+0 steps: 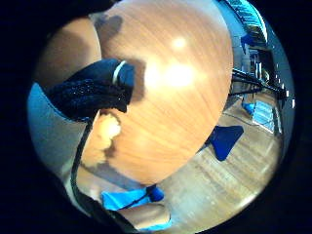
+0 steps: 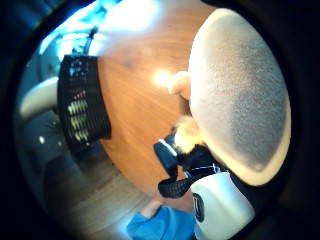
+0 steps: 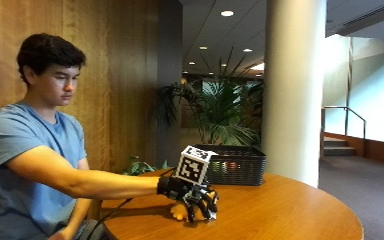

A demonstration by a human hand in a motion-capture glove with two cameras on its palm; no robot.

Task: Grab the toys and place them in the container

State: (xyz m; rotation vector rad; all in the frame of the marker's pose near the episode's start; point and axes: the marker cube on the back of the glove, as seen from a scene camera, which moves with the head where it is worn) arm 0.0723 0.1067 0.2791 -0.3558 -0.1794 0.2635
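so the gloved right hand (image 3: 193, 197) is down over a fuzzy cream-coloured toy (image 3: 178, 212) near the person's edge of the round wooden table (image 3: 292, 210). in the outside view the fingers hang curled down right at the toy, which peeks out at about 7 o'clock from the hand. both palm views show pale fluff (image 2: 186, 134) tucked against the black fingers, so i'd say they're closing on it, but honestly i can't tell if it's properly pinched yet.

it looks like a plush: i'd guess light, squishy, not fragile, not slippery either. fur gives way, so grab the body in the middle rather than a loose tuft, or it could flop out.

the black mesh container (image 3: 234, 164) sits at the far side of the table, roughly 1 o'clock from the hand and well apart from it.
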